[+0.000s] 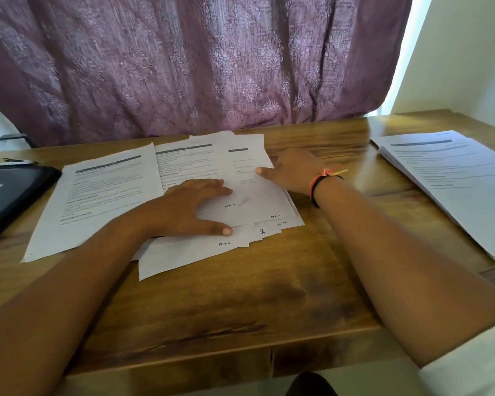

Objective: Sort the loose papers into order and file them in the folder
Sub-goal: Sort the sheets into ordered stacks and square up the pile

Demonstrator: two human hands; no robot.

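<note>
Your left hand (195, 207) lay flat on the loose papers (249, 195) — your right hand (292, 171), perhaps pinching an edge, risked shuffling them.
</note>
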